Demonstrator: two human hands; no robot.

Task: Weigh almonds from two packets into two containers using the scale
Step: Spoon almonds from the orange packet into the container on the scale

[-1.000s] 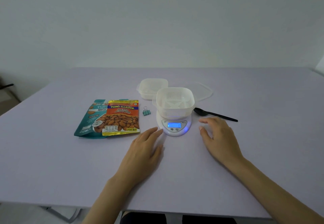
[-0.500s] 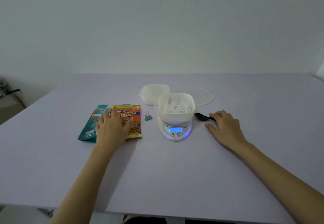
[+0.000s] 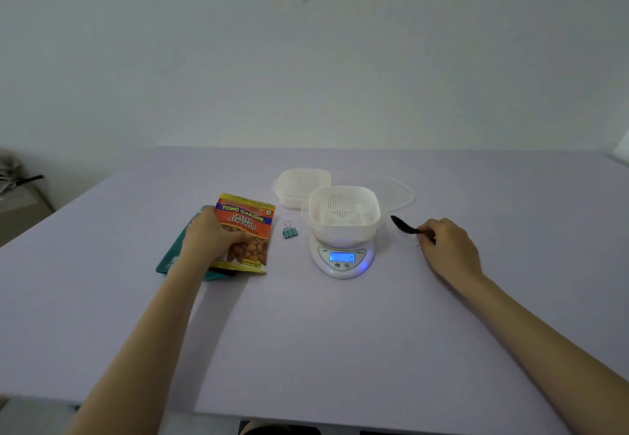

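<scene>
The left hand [image 3: 211,237] now grips the orange almond packet [image 3: 253,221] by its left side, thumb across the printed front. Half a second ago it lay flat on top of that packet, and a second ago it rested open on the desk [image 3: 306,332] beside the scale [image 3: 342,259]. The packet has turned from its square lie, and its top edge now slants down toward the right edge of the desk. Its far end looks raised, though I cannot tell whether the near end has left the teal packet [image 3: 168,259] beneath. The teal packet lies flat where it was, left of the desk's middle.

The right hand [image 3: 449,247] has closed its curled fingers round the handle of the black spoon [image 3: 403,225], which half a second ago it only touched. The spoon bowl points toward the far left corner. I cannot tell whether the spoon is off the desk.

Nothing else has shifted. The scale sits midway between the left and right edges, its blue display lit. The slotted white container [image 3: 343,211] stands on it. The second container [image 3: 301,186] sits just behind, toward the far edge, and the clear lid [image 3: 400,196] lies to its right. The small teal binder clip [image 3: 290,231] lies between the orange packet and the scale.
</scene>
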